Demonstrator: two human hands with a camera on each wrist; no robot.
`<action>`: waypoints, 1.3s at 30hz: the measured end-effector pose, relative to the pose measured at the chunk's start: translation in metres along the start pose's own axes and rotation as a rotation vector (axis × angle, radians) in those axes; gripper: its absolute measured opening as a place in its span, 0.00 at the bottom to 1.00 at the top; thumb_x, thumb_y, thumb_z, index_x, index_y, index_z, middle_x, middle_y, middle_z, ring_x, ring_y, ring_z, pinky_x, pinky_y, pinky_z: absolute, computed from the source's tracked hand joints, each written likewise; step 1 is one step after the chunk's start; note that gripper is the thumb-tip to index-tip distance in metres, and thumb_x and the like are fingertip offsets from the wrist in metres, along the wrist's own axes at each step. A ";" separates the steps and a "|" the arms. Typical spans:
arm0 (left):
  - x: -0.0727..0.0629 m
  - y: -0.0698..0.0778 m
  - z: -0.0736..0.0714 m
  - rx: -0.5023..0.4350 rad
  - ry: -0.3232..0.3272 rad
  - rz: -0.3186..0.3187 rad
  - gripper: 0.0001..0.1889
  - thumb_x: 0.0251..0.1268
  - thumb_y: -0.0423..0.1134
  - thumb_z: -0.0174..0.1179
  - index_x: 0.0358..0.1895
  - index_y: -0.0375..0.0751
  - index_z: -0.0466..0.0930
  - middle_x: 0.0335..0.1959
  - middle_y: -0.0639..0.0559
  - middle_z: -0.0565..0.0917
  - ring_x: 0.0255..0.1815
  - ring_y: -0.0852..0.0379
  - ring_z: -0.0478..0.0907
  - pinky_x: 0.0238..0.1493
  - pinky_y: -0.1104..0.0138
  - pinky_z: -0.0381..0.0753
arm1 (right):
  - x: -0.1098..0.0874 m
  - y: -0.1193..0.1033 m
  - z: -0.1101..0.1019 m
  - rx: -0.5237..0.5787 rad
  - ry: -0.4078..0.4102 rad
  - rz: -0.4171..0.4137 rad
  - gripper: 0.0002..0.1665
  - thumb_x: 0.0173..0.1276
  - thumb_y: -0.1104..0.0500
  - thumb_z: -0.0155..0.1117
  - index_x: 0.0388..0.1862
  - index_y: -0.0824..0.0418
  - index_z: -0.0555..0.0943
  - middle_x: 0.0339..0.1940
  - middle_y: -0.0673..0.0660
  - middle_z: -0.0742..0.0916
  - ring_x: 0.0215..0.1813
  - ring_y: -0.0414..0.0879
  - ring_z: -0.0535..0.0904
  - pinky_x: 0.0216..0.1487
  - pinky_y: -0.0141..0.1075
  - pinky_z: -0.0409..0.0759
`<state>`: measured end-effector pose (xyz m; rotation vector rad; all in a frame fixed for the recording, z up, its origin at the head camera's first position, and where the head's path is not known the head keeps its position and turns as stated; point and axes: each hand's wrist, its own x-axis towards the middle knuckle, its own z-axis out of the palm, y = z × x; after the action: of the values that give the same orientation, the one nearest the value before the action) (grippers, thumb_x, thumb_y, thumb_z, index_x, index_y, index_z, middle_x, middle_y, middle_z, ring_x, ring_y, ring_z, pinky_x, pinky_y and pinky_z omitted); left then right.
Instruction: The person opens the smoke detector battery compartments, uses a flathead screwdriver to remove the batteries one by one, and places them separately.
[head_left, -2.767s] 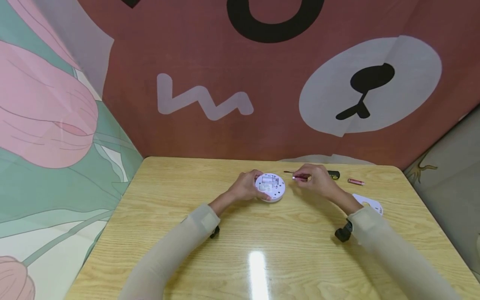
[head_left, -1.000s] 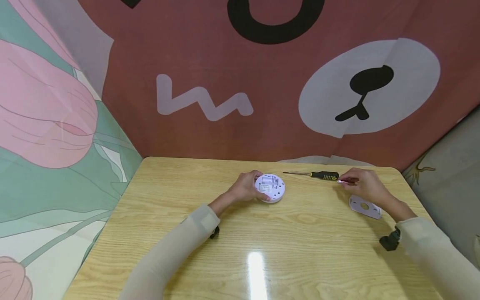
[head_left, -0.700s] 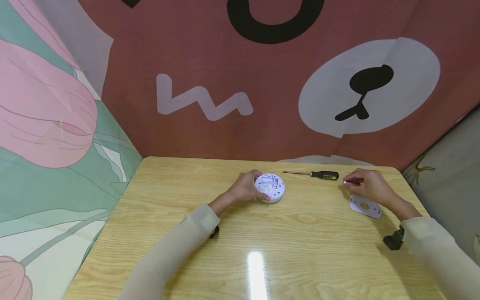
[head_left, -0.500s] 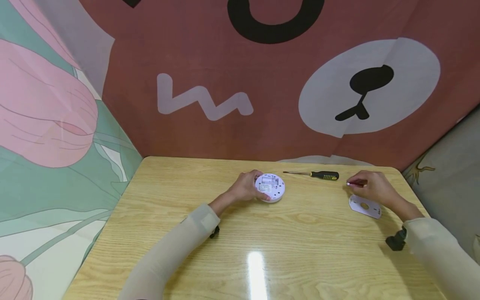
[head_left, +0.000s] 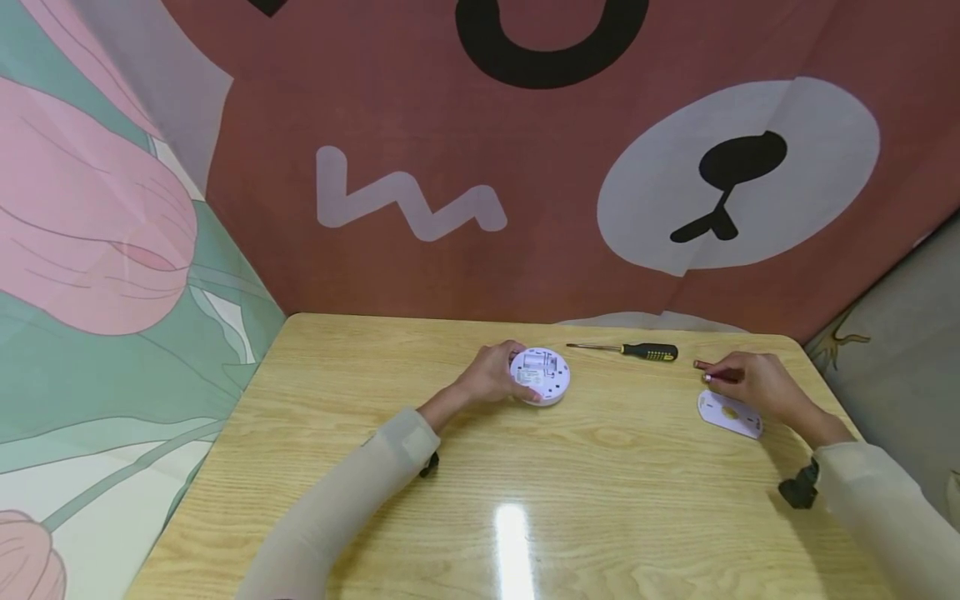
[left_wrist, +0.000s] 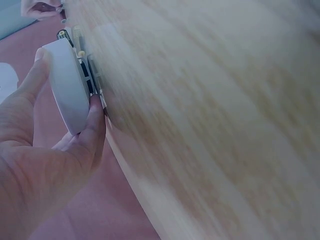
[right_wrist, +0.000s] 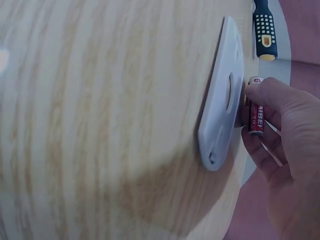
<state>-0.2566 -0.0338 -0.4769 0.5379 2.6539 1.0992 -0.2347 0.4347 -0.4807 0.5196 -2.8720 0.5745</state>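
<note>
My left hand (head_left: 489, 372) grips the edge of a round white device (head_left: 549, 385), which looks like a smoke alarm. Its back, with a battery compartment, faces up in the head view; the left wrist view shows its smooth white side (left_wrist: 67, 85). To the right, my right hand (head_left: 763, 387) pinches a small red battery (right_wrist: 256, 112) between thumb and fingers. A second battery (head_left: 701, 364) lies just beyond those fingers, partly hidden by them. Close below the right hand is a white mounting plate (head_left: 716, 412) with a round hole.
A screwdriver (head_left: 648, 351) with a black and yellow handle lies near the back edge of the wooden table (head_left: 420, 517), its tip towards the device. Behind the table hangs a red printed cloth (head_left: 405, 275).
My right hand has moved from beside the device to the right, past the screwdriver, with a battery, then slightly towards me, uncovering the end of the other battery. My left hand has stayed still.
</note>
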 end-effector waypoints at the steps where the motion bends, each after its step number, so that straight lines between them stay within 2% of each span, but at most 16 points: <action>1: 0.000 0.000 0.000 -0.003 -0.001 -0.001 0.50 0.44 0.48 0.89 0.72 0.35 0.74 0.63 0.43 0.84 0.61 0.51 0.80 0.68 0.59 0.78 | -0.001 0.001 0.000 -0.005 0.004 -0.005 0.08 0.58 0.64 0.84 0.36 0.61 0.92 0.32 0.52 0.90 0.31 0.36 0.81 0.30 0.32 0.79; 12: -0.001 0.001 -0.001 -0.006 0.001 0.004 0.51 0.44 0.48 0.89 0.72 0.34 0.73 0.63 0.42 0.84 0.60 0.51 0.81 0.68 0.59 0.78 | -0.004 0.010 0.003 -0.007 0.034 -0.038 0.09 0.56 0.67 0.84 0.35 0.62 0.92 0.28 0.48 0.87 0.27 0.30 0.77 0.26 0.31 0.78; 17: -0.001 0.001 0.000 0.000 -0.001 0.004 0.50 0.44 0.48 0.88 0.72 0.34 0.73 0.64 0.42 0.84 0.61 0.50 0.80 0.69 0.59 0.78 | -0.004 0.009 0.004 -0.005 0.020 -0.020 0.08 0.57 0.66 0.84 0.35 0.62 0.92 0.28 0.48 0.87 0.28 0.31 0.78 0.27 0.32 0.79; 22: -0.001 0.001 0.000 -0.005 -0.002 0.006 0.50 0.44 0.48 0.89 0.72 0.34 0.73 0.64 0.42 0.84 0.62 0.50 0.80 0.69 0.59 0.78 | -0.004 0.007 0.002 0.017 -0.012 0.020 0.09 0.60 0.65 0.82 0.39 0.64 0.93 0.31 0.50 0.89 0.30 0.32 0.80 0.29 0.31 0.80; 30: -0.001 0.001 -0.001 -0.016 -0.008 -0.001 0.51 0.44 0.48 0.89 0.72 0.34 0.73 0.63 0.43 0.84 0.61 0.50 0.80 0.68 0.59 0.78 | -0.004 0.006 -0.001 0.023 -0.056 0.075 0.15 0.61 0.63 0.82 0.46 0.68 0.91 0.36 0.55 0.90 0.34 0.43 0.84 0.31 0.31 0.80; 39: 0.000 -0.001 0.000 -0.014 -0.008 0.000 0.51 0.44 0.48 0.88 0.72 0.34 0.73 0.63 0.42 0.84 0.60 0.51 0.80 0.68 0.59 0.78 | -0.006 0.008 -0.004 0.016 -0.014 0.056 0.17 0.58 0.62 0.84 0.45 0.67 0.91 0.35 0.54 0.90 0.32 0.44 0.84 0.28 0.31 0.79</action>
<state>-0.2568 -0.0349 -0.4775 0.5378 2.6375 1.1130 -0.2319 0.4446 -0.4812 0.4479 -2.9058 0.6049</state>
